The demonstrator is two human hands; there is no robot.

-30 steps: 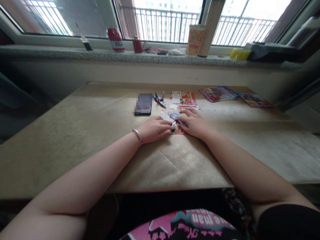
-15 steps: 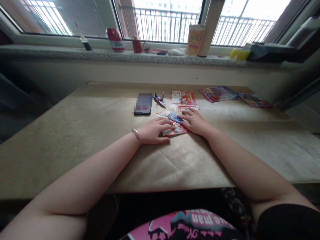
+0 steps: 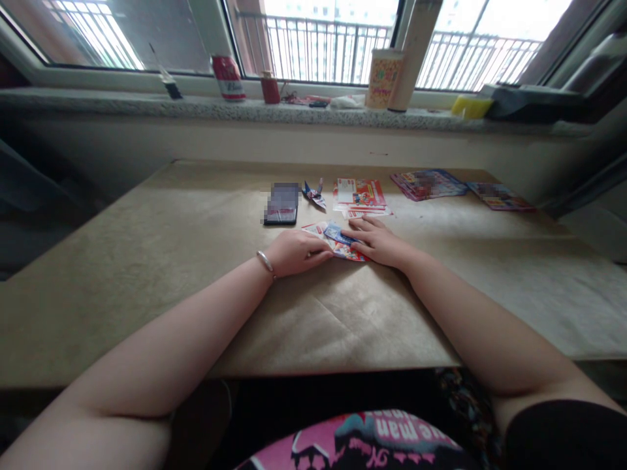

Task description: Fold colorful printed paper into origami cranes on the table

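A printed sheet of paper, red and white with a blue panel, lies on the table between my hands, partly hidden by their fingers. At its left side my left hand has its thumb and fingers closed together on the near edge. My right hand rests with fingers stretched out over the right part of the paper, pressing on the blue panel. Just beyond stands a small folded paper figure, pointed and blue and white. A pile of red and white printed sheets lies behind my right hand.
A dark phone lies left of the folded figure. Colourful printed leaflets are piled at the back right, with another stack beside them. On the windowsill stand a can, a red bottle and a patterned cup.
My left hand has gone from lying spread on the paper to pinching its near edge. The paper has shifted slightly left, and my right hand has slid a little left with it.
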